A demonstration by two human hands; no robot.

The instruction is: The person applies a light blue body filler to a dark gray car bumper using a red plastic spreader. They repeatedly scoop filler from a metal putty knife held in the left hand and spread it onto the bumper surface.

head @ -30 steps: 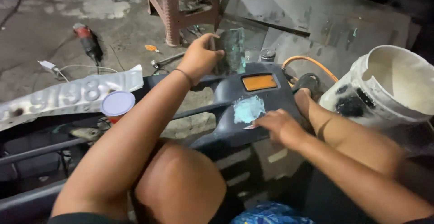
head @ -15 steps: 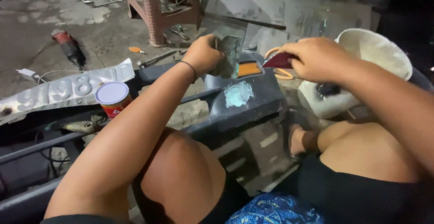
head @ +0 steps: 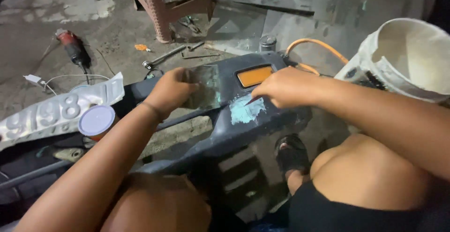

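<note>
Spreading pale teal filler over a patch on a dark plastic body panel [head: 220, 133] looks to be the step in hand: the right hand [head: 286, 87] is closed narrow around a small dark tool whose tip meets the upper right edge of the filler patch [head: 244, 111], though the tool is too small to name for certain. The left hand [head: 171, 91] clamps a flat, smeared mixing plate [head: 204, 86] against the panel's far left edge, thumb over its near side, just beside the patch. The panel lies tilted across the person's lap, its far end carrying an orange reflector lens [head: 254, 76] close above the patch. By my judgement the filler is laid on but not yet level, so the next move calls for short, flat strokes that keep inside the patch and off the lens. Room is tight at the far edge, where the lens and an orange hose [head: 315, 44] sit near the right hand's knuckles; the near edge of the panel toward the knees is freer. At the right a white bucket [head: 407, 58] stands close to the forearm and limits a wide outward sweep. At the left a red can with a pale lid [head: 96, 121] rests beside a silver numbered panel [head: 51, 115], well apart from the left hand. An angle grinder [head: 72, 48] lies on the concrete floor [head: 117, 30] beyond.
</note>
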